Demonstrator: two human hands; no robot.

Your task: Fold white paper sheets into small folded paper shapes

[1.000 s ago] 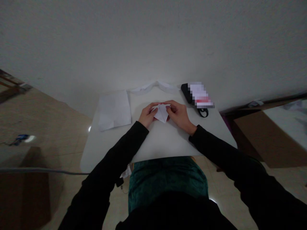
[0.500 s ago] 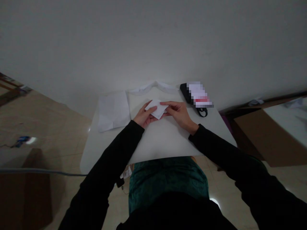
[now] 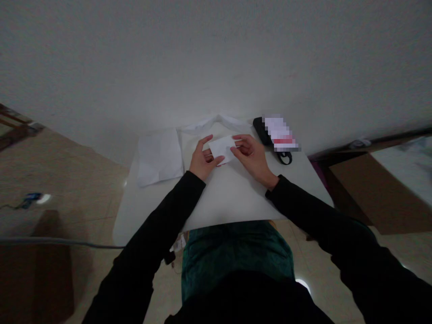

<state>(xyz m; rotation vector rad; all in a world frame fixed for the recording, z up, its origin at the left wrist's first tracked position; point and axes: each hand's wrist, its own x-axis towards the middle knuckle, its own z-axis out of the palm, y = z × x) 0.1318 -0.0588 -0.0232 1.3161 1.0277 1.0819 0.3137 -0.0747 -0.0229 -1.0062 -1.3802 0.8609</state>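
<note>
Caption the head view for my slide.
Left hand and right hand hold a folded white paper over a white table, beside a paper sheet.

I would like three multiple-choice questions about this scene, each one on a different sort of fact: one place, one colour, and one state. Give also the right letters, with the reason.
1. Where does the flat sheet of paper lie?
A. On the floor
B. On the white table
C. On the person's lap

2. What colour are the sleeves?
A. Green
B. White
C. Black

3. What state is the small white paper between the left hand and right hand in?
A. Crumpled into a ball
B. Folded, with straight edges
C. Torn in two

1: B, it rests on the tabletop.
2: C, both forearms show black cloth.
3: B, it shows one piece with straight edges.
</note>
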